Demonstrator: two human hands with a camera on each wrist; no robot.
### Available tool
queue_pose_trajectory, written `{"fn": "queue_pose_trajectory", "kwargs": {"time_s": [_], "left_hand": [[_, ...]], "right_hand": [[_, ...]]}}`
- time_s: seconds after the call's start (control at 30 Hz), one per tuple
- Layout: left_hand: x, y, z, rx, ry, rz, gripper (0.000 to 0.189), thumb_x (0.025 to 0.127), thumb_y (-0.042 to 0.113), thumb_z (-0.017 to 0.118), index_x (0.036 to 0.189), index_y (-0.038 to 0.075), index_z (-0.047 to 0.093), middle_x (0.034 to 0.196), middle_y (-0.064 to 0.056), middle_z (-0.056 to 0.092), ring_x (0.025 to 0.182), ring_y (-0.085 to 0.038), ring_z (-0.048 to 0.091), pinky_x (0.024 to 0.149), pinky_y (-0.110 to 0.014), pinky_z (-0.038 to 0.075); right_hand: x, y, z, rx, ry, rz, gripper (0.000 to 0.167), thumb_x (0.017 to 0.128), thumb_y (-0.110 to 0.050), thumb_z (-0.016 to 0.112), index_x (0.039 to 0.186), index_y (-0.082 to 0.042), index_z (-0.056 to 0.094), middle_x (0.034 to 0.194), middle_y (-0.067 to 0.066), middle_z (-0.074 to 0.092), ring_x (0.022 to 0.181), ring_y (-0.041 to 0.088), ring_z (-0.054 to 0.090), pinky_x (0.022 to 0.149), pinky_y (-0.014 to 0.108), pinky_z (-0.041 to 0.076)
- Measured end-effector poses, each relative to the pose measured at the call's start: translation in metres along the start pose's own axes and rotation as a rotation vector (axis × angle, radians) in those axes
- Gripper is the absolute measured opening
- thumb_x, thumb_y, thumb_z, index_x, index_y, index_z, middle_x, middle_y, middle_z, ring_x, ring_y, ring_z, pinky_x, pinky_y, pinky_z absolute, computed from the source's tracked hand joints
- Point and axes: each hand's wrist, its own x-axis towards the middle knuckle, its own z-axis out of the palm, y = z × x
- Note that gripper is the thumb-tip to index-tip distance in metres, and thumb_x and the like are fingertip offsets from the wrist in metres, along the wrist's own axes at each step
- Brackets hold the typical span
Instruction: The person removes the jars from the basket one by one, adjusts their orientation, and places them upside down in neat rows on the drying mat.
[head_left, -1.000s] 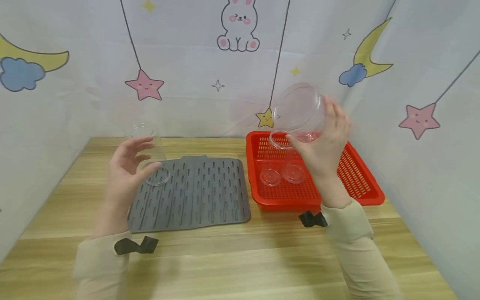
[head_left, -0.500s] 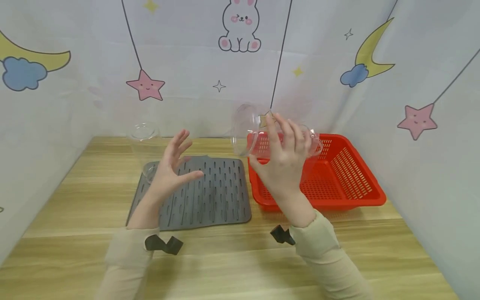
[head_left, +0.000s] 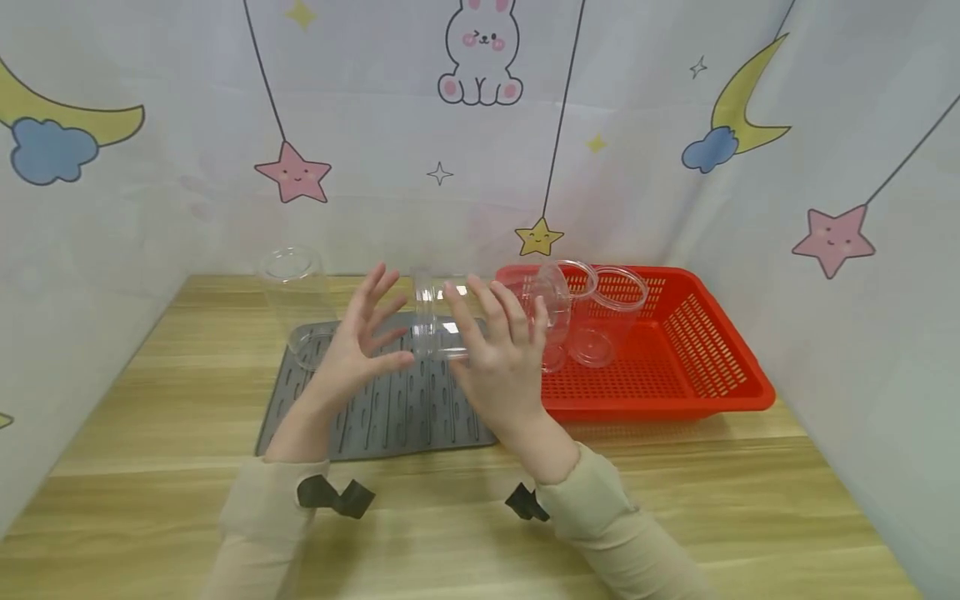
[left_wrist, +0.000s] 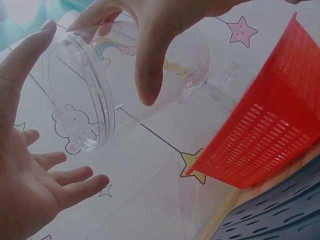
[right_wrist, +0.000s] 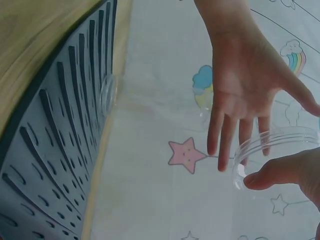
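Observation:
My right hand [head_left: 501, 379] grips a clear plastic jar [head_left: 437, 329] lying on its side in the air, its ribbed rim facing left. Fingers lie over the jar's far side, and the thumb [right_wrist: 272, 172] presses near the rim in the right wrist view. My left hand [head_left: 348, 358] has its fingers spread just left of that rim, palm turned towards it; I cannot tell whether its thumb touches the jar. Behind my left hand, another clear jar [head_left: 296, 292] stands upright at the back left of the grey drying mat [head_left: 390, 421].
A red plastic basket [head_left: 660, 408] stands on the right of the wooden table [head_left: 450, 525]. Clear jars [head_left: 622, 300] stand upright in its left part. A white curtain [head_left: 390, 100] with printed stars and a bunny hangs behind the table.
My right hand has carried the jar left and down from above the basket, tipping it onto its side. My left hand has released the jar on the mat and moved right, towards the held jar.

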Motion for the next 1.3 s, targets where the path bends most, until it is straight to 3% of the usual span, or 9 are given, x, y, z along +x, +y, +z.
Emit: {"fn": "queue_pose_trajectory", "kwargs": {"time_s": [0.23, 0.47, 0.63, 0.73, 0.93, 1.03, 1.17, 1.3], "left_hand": [[0.001, -0.003, 0.003, -0.009, -0.040, -0.066, 0.112, 0.079, 0.039, 0.081, 0.158, 0.021, 0.005, 0.164, -0.011, 0.007, 0.148, -0.040, 0.015, 0.113, -0.067, 0.025], [-0.001, -0.003, 0.003, 0.059, -0.019, -0.127, 0.101, 0.083, 0.013, 0.076, 0.158, 0.023, 0.009, 0.162, -0.012, 0.011, 0.145, -0.037, 0.024, 0.110, -0.059, 0.035], [-0.001, -0.003, 0.002, 0.096, -0.002, -0.162, 0.094, 0.084, 0.005, 0.072, 0.157, 0.020, 0.015, 0.161, -0.009, 0.014, 0.142, -0.033, 0.030, 0.101, -0.033, 0.049], [-0.001, -0.002, 0.002, 0.103, 0.004, -0.177, 0.091, 0.084, 0.002, 0.071, 0.156, 0.018, 0.018, 0.161, -0.009, 0.014, 0.142, -0.033, 0.030, 0.093, -0.020, 0.050], [0.000, -0.004, 0.000, 0.110, 0.024, -0.180, 0.090, 0.084, 0.004, 0.072, 0.155, 0.016, 0.019, 0.159, -0.009, 0.018, 0.143, -0.032, 0.029, 0.093, -0.021, 0.050], [0.000, -0.003, -0.002, 0.103, 0.047, -0.177, 0.089, 0.084, 0.006, 0.073, 0.155, 0.015, 0.020, 0.158, -0.010, 0.020, 0.144, -0.032, 0.029, 0.093, -0.021, 0.050], [-0.001, 0.001, -0.004, 0.087, 0.081, -0.171, 0.087, 0.085, 0.004, 0.072, 0.155, 0.014, 0.021, 0.158, -0.009, 0.021, 0.145, -0.032, 0.028, 0.092, -0.018, 0.050], [-0.001, 0.001, -0.005, 0.035, 0.110, -0.150, 0.087, 0.084, -0.001, 0.070, 0.155, 0.013, 0.021, 0.158, -0.008, 0.022, 0.146, -0.032, 0.027, 0.092, -0.018, 0.051]], "right_hand": [[-0.006, -0.008, 0.004, -0.040, -0.024, -0.030, 0.079, 0.063, -0.018, 0.087, 0.136, -0.019, 0.056, 0.138, 0.007, 0.051, 0.126, 0.026, 0.043, 0.106, 0.060, 0.034], [-0.010, -0.013, 0.004, -0.024, -0.070, -0.030, 0.086, 0.062, -0.023, 0.091, 0.138, -0.019, 0.053, 0.141, 0.007, 0.049, 0.128, 0.026, 0.042, 0.108, 0.061, 0.033], [-0.012, -0.014, 0.005, -0.010, -0.095, -0.035, 0.086, 0.063, -0.025, 0.091, 0.139, -0.018, 0.052, 0.143, 0.007, 0.047, 0.131, 0.027, 0.040, 0.109, 0.061, 0.031], [-0.013, -0.013, 0.006, 0.005, -0.112, -0.038, 0.087, 0.063, -0.025, 0.092, 0.140, -0.017, 0.051, 0.144, 0.008, 0.046, 0.132, 0.027, 0.039, 0.110, 0.062, 0.030], [-0.012, -0.005, 0.005, 0.083, -0.146, -0.066, 0.096, 0.058, -0.034, 0.095, 0.141, -0.018, 0.048, 0.147, 0.009, 0.043, 0.135, 0.029, 0.037, 0.113, 0.060, 0.028], [-0.010, 0.002, 0.003, 0.158, -0.118, -0.094, 0.097, 0.058, -0.038, 0.094, 0.140, -0.017, 0.046, 0.146, 0.011, 0.044, 0.135, 0.030, 0.036, 0.114, 0.060, 0.026], [-0.007, 0.016, 0.002, 0.261, -0.017, -0.097, 0.094, 0.060, -0.041, 0.093, 0.137, -0.013, 0.046, 0.141, 0.014, 0.049, 0.134, 0.034, 0.038, 0.115, 0.060, 0.025], [-0.004, 0.033, 0.002, 0.366, 0.063, -0.002, 0.085, 0.070, -0.043, 0.086, 0.135, -0.004, 0.047, 0.138, 0.017, 0.051, 0.133, 0.037, 0.039, 0.116, 0.058, 0.026]]}}
